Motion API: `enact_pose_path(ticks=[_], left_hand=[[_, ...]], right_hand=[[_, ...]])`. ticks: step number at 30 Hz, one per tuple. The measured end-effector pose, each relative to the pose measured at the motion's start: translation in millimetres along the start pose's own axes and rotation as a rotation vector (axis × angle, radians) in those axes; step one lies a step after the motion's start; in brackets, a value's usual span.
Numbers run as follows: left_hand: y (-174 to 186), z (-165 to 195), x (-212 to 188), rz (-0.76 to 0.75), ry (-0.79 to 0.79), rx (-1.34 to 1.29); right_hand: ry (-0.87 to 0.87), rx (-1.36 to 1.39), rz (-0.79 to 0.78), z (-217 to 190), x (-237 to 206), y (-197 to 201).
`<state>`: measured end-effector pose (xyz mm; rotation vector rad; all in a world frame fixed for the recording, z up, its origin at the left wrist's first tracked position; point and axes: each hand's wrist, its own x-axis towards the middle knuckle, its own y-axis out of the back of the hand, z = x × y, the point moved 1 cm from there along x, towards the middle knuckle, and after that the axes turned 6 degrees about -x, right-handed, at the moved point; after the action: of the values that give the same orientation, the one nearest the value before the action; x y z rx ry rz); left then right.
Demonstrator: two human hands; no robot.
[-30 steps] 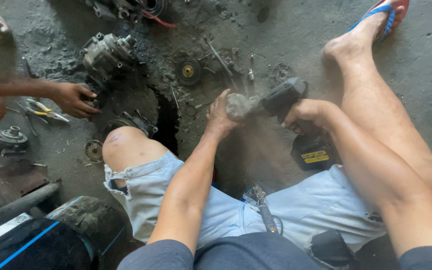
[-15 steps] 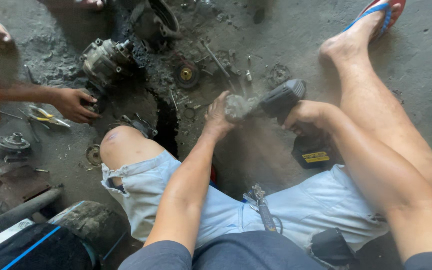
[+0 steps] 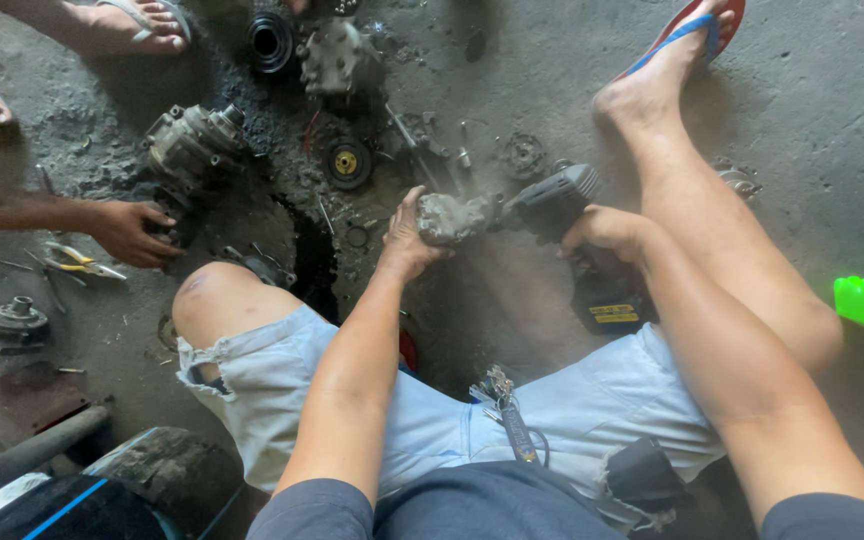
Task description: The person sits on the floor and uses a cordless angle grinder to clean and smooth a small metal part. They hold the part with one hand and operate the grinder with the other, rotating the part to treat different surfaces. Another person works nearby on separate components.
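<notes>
I sit on a dirty concrete floor with my legs spread. My left hand [image 3: 408,238] grips a grimy grey metal part [image 3: 454,217] held above the floor. My right hand [image 3: 602,232] is closed around the handle of a black cordless power tool [image 3: 564,205], whose nose meets the grey part. The tool's battery [image 3: 607,305] hangs below my wrist. A bunch of keys [image 3: 500,395] lies on my pale denim shorts.
Another person's hand [image 3: 132,232] rests by a greasy compressor body [image 3: 190,145] at left. Pulleys [image 3: 345,162], a black ring [image 3: 270,40], pliers [image 3: 77,263] and small parts litter the floor. A bright green object [image 3: 857,300] sits at right. Another person's sandalled foot [image 3: 142,22] shows at top left.
The view has shifted, so more of the floor at the top shows. My hands keep the part and the tool pressed together. The other person's hand stays by the compressor.
</notes>
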<state>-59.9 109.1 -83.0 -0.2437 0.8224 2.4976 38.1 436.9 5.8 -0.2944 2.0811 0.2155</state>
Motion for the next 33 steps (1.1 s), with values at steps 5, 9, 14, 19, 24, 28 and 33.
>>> enact_pose_path(ticks=[5, 9, 14, 19, 24, 28, 33], left_hand=[[1.9, 3.7, 0.6, -0.026, 0.027, -0.005], [4.0, 7.2, -1.8, -0.026, 0.040, 0.008], [-0.1, 14.5, -10.5, -0.011, 0.063, 0.034], [-7.3, 18.7, -17.7, 0.042, -0.028, 0.053], [-4.6, 13.6, -12.2, 0.051, -0.057, 0.039], [-5.2, 12.5, -12.0, 0.051, -0.023, 0.014], [-10.2, 15.7, -19.7, 0.106, -0.064, 0.042]], right_hand=[[-0.072, 0.101, -0.067, -6.7, 11.0, -8.9], [-0.077, -0.021, -0.060, -11.5, 23.4, -13.5], [-0.207, 0.033, -0.102, -7.0, 35.7, -13.3], [-0.311, 0.147, -0.168, 5.0, 41.8, -8.9], [-0.290, 0.178, -0.204, 11.2, 47.3, -9.9], [-0.366, 0.196, -0.167, 11.8, 48.2, -10.5], [-0.389, 0.197, -0.154, 12.2, 47.7, -9.9]])
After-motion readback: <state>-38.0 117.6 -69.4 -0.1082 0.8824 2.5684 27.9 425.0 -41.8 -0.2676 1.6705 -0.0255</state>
